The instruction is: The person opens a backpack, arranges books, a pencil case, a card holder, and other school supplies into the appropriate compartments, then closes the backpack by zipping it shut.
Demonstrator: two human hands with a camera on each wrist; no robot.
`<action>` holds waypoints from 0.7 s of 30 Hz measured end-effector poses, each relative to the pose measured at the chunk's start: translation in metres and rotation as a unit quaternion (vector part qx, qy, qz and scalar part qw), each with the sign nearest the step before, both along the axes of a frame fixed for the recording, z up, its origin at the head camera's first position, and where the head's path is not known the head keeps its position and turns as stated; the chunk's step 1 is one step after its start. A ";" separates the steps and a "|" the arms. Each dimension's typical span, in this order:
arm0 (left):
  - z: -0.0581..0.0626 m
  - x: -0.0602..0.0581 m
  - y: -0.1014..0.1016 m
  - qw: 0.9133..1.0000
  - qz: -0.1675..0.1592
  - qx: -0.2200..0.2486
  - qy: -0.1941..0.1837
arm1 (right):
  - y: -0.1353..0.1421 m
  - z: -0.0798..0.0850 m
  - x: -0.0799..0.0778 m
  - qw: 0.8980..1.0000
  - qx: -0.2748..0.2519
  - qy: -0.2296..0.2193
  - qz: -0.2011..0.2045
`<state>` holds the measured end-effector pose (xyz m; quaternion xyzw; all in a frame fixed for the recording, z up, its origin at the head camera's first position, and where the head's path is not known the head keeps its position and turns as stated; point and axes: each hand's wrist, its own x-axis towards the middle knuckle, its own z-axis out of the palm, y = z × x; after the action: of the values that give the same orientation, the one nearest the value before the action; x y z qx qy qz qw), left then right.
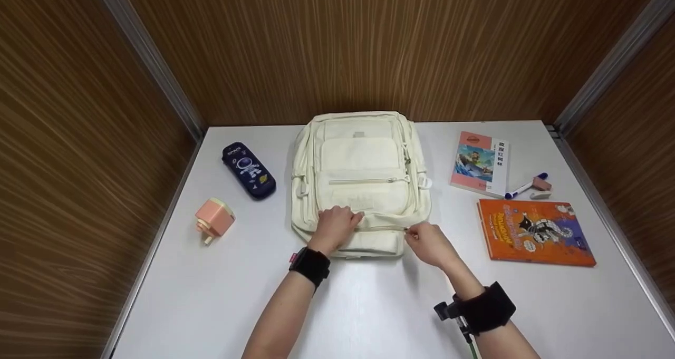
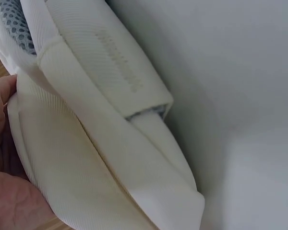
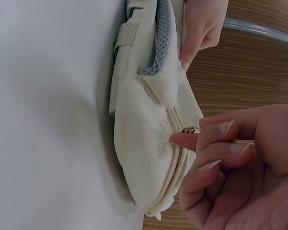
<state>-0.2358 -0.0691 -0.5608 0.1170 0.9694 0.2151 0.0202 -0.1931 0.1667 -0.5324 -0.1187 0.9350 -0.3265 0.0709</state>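
Observation:
A cream backpack (image 1: 360,158) lies on the table with its zippered front facing up. My left hand (image 1: 336,228) grips the fabric near the backpack's lower edge, the thumb pointing right. In the left wrist view, part of the left hand (image 2: 9,158) shows around the fabric edge; its fingertips are hidden. At the lower right corner, my right hand (image 1: 430,243) pinches a small zipper pull (image 3: 188,130) at the end of a zipper line. The right wrist view shows the right hand's (image 3: 240,167) fingers curled beside the zipper, with the left hand (image 3: 203,28) beyond.
On the left lie a dark blue pencil case (image 1: 249,170) and a pink pencil sharpener (image 1: 215,217). To the right are a pink-and-white book (image 1: 480,164), a marker (image 1: 519,190), a pinkish block (image 1: 541,184), a small white item (image 1: 540,195) and an orange book (image 1: 535,232). Wood-grain panels (image 1: 343,48) enclose the table.

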 end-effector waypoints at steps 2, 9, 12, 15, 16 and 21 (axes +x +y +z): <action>0.001 -0.001 0.001 1.000 0.002 -0.003 0.004 | -0.007 0.001 0.000 1.000 0.000 0.001 0.001; 0.005 -0.005 0.004 1.000 0.009 -0.013 0.003 | -0.026 0.002 0.000 0.999 0.011 0.020 -0.022; 0.006 -0.006 0.004 1.000 0.010 -0.017 0.003 | -0.034 0.004 0.001 0.998 0.022 0.035 -0.049; 0.006 -0.007 0.003 1.000 0.011 -0.019 0.001 | -0.043 0.005 0.002 0.996 0.034 0.050 -0.066; 0.006 -0.007 0.003 1.000 0.011 -0.020 0.002 | -0.046 0.005 0.002 0.996 0.036 0.054 -0.066; 0.006 -0.006 0.004 0.999 0.012 -0.029 0.002 | -0.062 0.003 0.004 0.996 0.029 0.073 -0.042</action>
<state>-0.2422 -0.0655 -0.5546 0.1049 0.9766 0.1866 0.0186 -0.1887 0.1047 -0.5294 -0.1006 0.9509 -0.2926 -0.0080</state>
